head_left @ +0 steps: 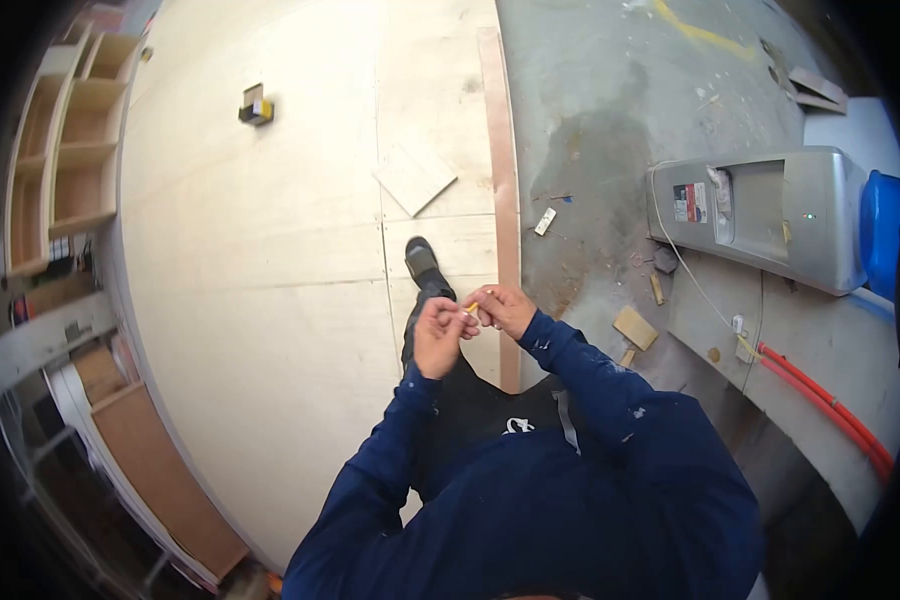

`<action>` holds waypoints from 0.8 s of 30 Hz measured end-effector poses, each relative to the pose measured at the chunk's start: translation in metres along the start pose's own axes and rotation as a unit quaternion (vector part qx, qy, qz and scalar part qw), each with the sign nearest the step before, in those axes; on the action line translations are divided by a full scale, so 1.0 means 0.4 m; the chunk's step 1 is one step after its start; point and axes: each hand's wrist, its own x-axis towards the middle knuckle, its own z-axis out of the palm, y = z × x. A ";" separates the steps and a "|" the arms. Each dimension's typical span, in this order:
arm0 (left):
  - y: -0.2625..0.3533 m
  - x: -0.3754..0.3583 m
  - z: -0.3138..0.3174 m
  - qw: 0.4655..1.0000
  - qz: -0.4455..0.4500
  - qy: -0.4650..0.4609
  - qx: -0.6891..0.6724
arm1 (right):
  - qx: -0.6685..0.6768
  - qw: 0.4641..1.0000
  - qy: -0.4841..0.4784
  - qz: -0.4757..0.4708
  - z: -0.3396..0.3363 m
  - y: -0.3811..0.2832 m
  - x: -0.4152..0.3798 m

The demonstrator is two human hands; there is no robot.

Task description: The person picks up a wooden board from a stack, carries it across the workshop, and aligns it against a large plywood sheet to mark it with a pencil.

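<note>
Both hands meet in front of my body, above my leg and the plywood floor. Between the fingertips is a small yellow and white object [472,309], too small for me to name. My left hand [440,334] has its fingers closed at the object's left side. From the right, my right hand [505,309] pinches the same piece with thumb and forefinger. Its ends are partly hidden by the fingers.
A square white board [415,181] lies on the plywood floor [260,220], with a small black and yellow box [256,106] farther off. At right stand a grey water dispenser [750,205], wood scraps [633,328] and a red hose [820,395]. Wooden shelves [85,140] line the left.
</note>
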 end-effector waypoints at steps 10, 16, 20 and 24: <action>0.422 0.463 -0.215 0.828 -0.020 -0.235 0.509 | 0.242 0.877 0.390 -0.142 -0.148 -0.077 0.210; 0.599 0.813 -0.092 0.742 0.031 -0.356 0.567 | 0.066 0.842 0.533 0.056 -0.209 0.045 0.220; 0.659 1.075 -0.041 0.683 0.023 -0.391 0.617 | 0.057 0.769 0.621 0.141 -0.200 0.292 0.396; 0.731 1.295 -0.065 0.617 0.042 -0.356 0.701 | 0.260 0.704 0.578 0.320 -0.162 0.150 0.517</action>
